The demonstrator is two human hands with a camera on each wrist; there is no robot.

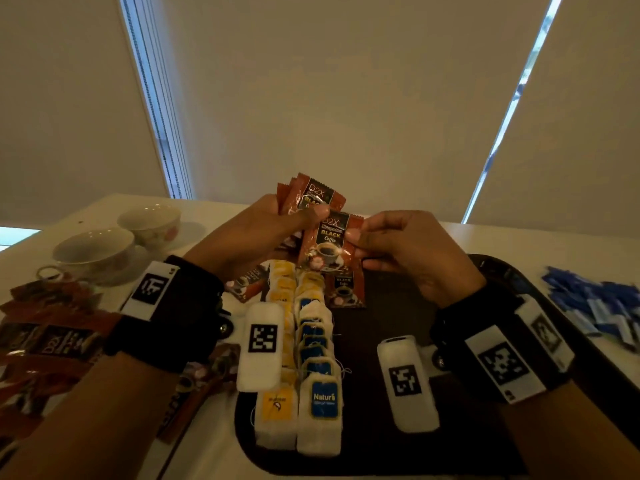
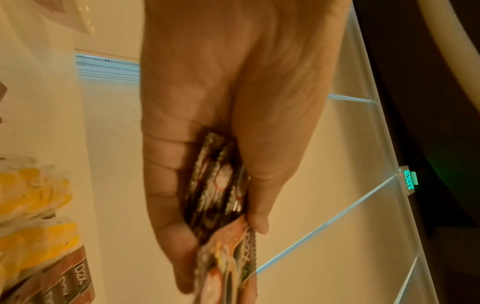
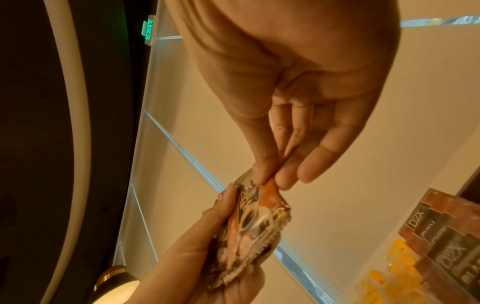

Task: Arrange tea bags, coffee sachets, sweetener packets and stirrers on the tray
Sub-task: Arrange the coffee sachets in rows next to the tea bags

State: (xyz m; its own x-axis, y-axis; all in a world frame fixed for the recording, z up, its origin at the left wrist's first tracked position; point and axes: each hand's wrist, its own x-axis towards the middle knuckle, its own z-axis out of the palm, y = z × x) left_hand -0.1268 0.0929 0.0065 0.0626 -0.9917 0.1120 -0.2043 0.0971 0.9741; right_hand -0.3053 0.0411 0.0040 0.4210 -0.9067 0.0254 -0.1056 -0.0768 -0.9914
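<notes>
Both hands are raised above the far end of the tray (image 1: 398, 455), palms turned toward each other. The left hand (image 1: 242, 233) has its grip clamped on a fanned bunch of coffee sachets (image 1: 304, 195), thumb across the front. The right hand (image 1: 412, 251) pinches the edge of the front sachet (image 1: 327, 242) between thumb and fingertips (image 3: 265, 172).

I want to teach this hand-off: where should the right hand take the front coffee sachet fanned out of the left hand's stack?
Probably at the front coffee sachet's free right edge, coming from the right, as the right hand pinches it now. The left hand covers the left side, and a flat packet suits a thumb-and-finger pinch.
</notes>
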